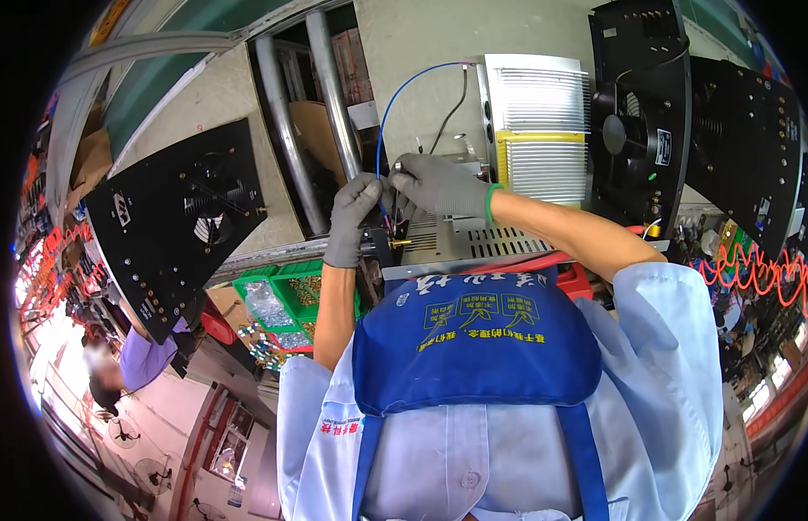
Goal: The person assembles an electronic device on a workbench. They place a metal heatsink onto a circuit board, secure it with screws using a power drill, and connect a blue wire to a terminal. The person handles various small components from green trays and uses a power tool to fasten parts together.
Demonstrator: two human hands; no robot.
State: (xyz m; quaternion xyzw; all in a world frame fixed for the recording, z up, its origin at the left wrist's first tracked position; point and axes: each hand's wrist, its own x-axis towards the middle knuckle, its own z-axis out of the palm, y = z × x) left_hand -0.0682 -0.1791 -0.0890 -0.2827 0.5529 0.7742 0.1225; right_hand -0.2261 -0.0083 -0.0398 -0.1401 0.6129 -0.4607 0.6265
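Both my hands wear grey gloves and meet over the near left corner of a metal chassis (508, 239) with slotted vents. My left hand (353, 215) is closed, its fingertips pinching a blue wire (392, 106). From there the wire arcs up to a small connector (466, 65) by a finned heat sink (543, 95). Coming in from the right, my right hand (445, 185) is closed too, with fingertips beside the left's. A small shiny bit shows at them, too little to name. A black cable (451, 117) runs behind the right hand. Dark wires below the hands are partly hidden.
Black panels with fans stand at the right (638, 130) and left (182, 217). Metal rollers (332, 95) cross a gap in the bench. Green bins (286, 295) of small hardware sit near my left forearm. A person's purple sleeve (145, 358) shows at left; red coiled hoses (751, 282) hang right.
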